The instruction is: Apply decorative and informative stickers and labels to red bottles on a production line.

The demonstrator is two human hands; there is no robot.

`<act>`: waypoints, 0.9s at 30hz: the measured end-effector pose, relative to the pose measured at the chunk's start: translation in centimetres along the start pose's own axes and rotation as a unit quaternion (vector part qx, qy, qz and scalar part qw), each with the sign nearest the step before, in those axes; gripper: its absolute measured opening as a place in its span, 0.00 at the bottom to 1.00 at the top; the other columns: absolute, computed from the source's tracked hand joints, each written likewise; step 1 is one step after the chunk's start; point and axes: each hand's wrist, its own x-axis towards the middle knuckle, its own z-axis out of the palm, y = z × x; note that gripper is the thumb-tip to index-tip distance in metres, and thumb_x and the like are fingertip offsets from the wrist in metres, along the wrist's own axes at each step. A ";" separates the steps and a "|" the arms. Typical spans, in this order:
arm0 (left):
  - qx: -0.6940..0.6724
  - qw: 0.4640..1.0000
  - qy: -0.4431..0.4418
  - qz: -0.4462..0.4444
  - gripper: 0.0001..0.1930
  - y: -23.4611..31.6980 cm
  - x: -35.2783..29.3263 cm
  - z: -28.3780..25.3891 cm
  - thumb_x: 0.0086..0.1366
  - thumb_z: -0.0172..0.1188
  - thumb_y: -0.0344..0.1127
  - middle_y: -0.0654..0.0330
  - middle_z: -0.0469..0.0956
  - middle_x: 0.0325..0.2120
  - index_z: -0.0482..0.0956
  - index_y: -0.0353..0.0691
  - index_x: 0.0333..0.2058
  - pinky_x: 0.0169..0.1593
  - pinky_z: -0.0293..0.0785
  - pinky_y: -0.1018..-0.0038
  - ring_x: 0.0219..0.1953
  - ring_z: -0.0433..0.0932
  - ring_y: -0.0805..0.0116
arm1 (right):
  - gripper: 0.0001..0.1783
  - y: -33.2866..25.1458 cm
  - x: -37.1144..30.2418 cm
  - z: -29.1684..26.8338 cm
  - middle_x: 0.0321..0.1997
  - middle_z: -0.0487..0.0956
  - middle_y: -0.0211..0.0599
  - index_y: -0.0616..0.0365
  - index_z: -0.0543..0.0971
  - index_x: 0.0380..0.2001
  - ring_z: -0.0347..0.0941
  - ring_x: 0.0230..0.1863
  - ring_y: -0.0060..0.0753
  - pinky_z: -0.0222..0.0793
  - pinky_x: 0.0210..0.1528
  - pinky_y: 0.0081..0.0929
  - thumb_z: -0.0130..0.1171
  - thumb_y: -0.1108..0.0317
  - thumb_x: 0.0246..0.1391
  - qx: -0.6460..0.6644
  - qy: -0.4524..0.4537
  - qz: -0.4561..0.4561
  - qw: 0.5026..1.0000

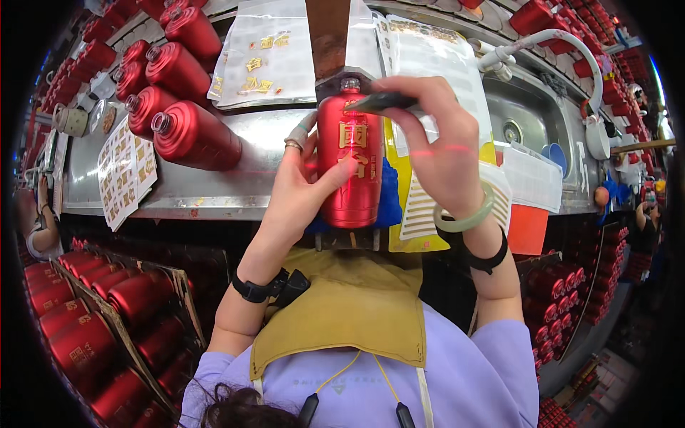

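pressing its thumb against the gold label on the front, the left hand (303, 187) steadies a red metallic bottle (349, 165) that stands upright in a holder at the near edge of the steel counter (207, 187), fingers spread and wrapped round the bottle's left side rather than closed tight. the right hand (439, 146) hovers over the bottle's shoulder with its fingers pinched together on a thin dark tool (382, 102), whose tip lies near the neck just under the cap. a pale green bangle (467, 217) sits on the right wrist and a dark band (258, 289) on the left. behind the bottle a blue cloth (389, 196) and a yellow sheet (407, 214) show. to the left on the counter lie more red bottles (193, 135) on their sides, beside sheets of gold stickers (127, 175). a sink (524, 118) with a white faucet (564, 43) is to the right, and crates of red bottles (93, 314) stand below on the left.
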 end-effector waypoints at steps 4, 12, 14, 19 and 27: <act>-0.093 0.995 0.027 -0.019 0.36 -0.8 -0.6 -1.1 0.78 0.56 0.40 0.46 0.64 0.69 0.49 0.30 0.74 0.69 0.67 0.66 0.67 0.69 0.64 | 0.11 0.3 -1.6 0.2 0.37 0.84 0.25 0.49 0.84 0.34 0.79 0.42 0.31 0.72 0.45 0.32 0.63 0.72 0.44 -0.200 -0.120 -0.284 0.930; -0.101 0.994 0.015 -0.046 0.28 -0.6 -1.0 -0.9 0.82 0.44 0.45 0.52 0.73 0.62 0.57 0.36 0.72 0.65 0.70 0.64 0.63 0.74 0.64 | 0.15 -0.6 -1.3 -0.7 0.38 0.86 0.24 0.46 0.86 0.38 0.78 0.36 0.30 0.72 0.42 0.29 0.64 0.73 0.44 -0.160 -0.123 -0.290 0.936; -0.115 0.992 0.009 -0.046 0.30 -0.4 -0.9 -0.8 0.82 0.47 0.45 0.53 0.71 0.64 0.56 0.33 0.72 0.67 0.68 0.68 0.63 0.73 0.69 | 0.15 0.1 -2.4 -0.8 0.40 0.86 0.24 0.48 0.86 0.37 0.78 0.36 0.31 0.72 0.42 0.30 0.64 0.74 0.42 -0.186 -0.093 -0.291 0.934; -0.095 0.995 0.016 -0.040 0.29 -0.6 -0.7 -0.4 0.80 0.52 0.40 0.51 0.71 0.64 0.57 0.31 0.71 0.65 0.70 0.68 0.62 0.74 0.68 | 0.17 -1.6 -5.6 -0.6 0.41 0.85 0.32 0.55 0.83 0.44 0.81 0.39 0.35 0.76 0.44 0.32 0.67 0.75 0.48 -0.033 -0.115 -0.067 0.991; 0.022 0.999 0.028 0.005 0.37 -0.6 -0.9 0.4 0.72 0.64 0.32 0.47 0.69 0.64 0.53 0.29 0.71 0.67 0.69 0.66 0.64 0.72 0.65 | 0.21 1.8 -4.8 1.7 0.44 0.80 0.47 0.64 0.74 0.53 0.80 0.42 0.47 0.75 0.46 0.37 0.66 0.76 0.58 -0.005 0.035 0.101 0.994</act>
